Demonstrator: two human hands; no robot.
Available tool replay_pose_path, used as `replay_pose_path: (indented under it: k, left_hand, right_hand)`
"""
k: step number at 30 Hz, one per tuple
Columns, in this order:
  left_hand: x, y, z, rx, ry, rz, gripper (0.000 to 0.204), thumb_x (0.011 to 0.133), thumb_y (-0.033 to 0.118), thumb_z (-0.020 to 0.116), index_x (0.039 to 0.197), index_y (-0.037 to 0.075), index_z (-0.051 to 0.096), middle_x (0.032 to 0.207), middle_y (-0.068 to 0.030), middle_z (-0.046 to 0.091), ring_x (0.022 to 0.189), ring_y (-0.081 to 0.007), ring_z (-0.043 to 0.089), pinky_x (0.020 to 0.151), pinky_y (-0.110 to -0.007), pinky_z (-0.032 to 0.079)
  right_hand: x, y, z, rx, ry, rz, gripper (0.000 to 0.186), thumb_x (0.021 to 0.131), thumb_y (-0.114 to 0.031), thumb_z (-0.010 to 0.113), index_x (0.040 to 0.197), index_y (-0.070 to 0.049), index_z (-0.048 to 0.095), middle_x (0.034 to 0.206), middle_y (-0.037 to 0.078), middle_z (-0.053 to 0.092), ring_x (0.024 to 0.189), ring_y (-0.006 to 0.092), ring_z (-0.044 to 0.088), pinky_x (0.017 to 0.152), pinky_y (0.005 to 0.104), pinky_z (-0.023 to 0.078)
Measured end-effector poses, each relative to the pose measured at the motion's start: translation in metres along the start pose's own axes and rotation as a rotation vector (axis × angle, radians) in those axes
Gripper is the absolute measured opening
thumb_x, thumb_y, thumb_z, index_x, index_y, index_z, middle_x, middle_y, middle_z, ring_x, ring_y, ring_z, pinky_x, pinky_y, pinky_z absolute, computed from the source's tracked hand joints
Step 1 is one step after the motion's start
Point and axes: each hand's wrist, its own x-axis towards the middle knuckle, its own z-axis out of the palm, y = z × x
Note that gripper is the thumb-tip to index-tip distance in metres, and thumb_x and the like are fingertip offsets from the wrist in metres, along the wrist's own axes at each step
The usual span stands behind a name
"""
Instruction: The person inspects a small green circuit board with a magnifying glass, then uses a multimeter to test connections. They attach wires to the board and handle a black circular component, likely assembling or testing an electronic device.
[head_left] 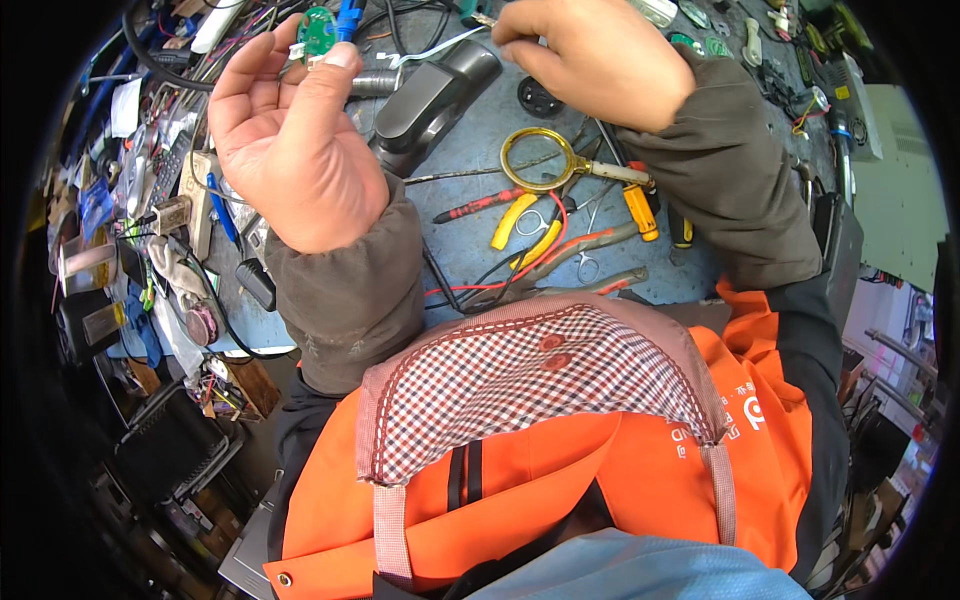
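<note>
1. Pinched between thumb and fingertips of left hand (pixel 300 155): green circuit board (pixel 317 32).
2. Curled nearly closed, hold impossible to tell: right hand (pixel 600 65).
3. On blue table (pixel 465 250): magnifying glass (pixel 577 165), pliers (pixel 512 223).
4. Below table, left: wood piece (pixel 253 388).

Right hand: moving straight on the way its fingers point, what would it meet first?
Probably the white strip, just left of the right hand; depth is unclear, so it might pass above.

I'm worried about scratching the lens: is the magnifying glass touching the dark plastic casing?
Apart: the head view shows blue bench between the magnifying glass and the dark plastic casing.
</note>
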Motion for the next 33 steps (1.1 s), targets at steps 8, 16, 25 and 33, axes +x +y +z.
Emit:
replay_pose_path:
  k: [8,16,25,33]
  left_hand:
    - [-0.006,-0.019,0.007,0.273,-0.156,-0.177,0.054,0.077,-0.014,0.072,0.126,-0.002,0.053,0.121,-0.0127,0.060,0.091,-0.0110,0.063,0.076,-0.022,0.056]
    - [-0.009,-0.028,0.007,0.267,-0.163,-0.237,0.045,0.085,-0.009,0.073,0.125,-0.002,0.055,0.097,-0.0075,0.067,0.083,-0.0100,0.066,0.070,-0.021,0.054]
    - [-0.010,-0.033,0.012,-0.038,-0.069,-0.443,0.020,0.097,0.004,0.066,0.115,0.000,0.060,0.103,-0.0118,0.069,0.093,-0.0230,0.072,0.083,-0.036,0.061]
    - [-0.009,-0.037,0.005,-0.180,0.040,-0.617,0.017,0.098,0.014,0.065,0.109,0.001,0.062,0.103,-0.0139,0.071,0.095,-0.0316,0.074,0.082,-0.045,0.064]
  right_hand:
    - [0.023,0.062,0.073,-0.108,-0.119,0.345,0.029,0.086,-0.021,0.071,0.110,-0.005,0.071,0.093,0.018,0.072,0.090,0.0357,0.070,0.080,0.0451,0.054]
    - [0.003,0.034,0.029,0.840,0.012,0.280,0.021,0.094,-0.006,0.069,0.114,0.002,0.069,0.094,0.001,0.070,0.086,0.0080,0.063,0.077,0.0257,0.052]
    - [-0.020,0.009,0.037,0.923,0.191,0.208,0.024,0.098,-0.008,0.068,0.121,-0.002,0.069,0.088,-0.002,0.067,0.078,0.0039,0.057,0.067,0.0213,0.046]
    - [-0.024,0.009,0.049,0.553,0.353,0.085,0.024,0.094,-0.005,0.071,0.118,-0.003,0.071,0.090,0.005,0.070,0.079,0.0091,0.062,0.066,0.0257,0.049]
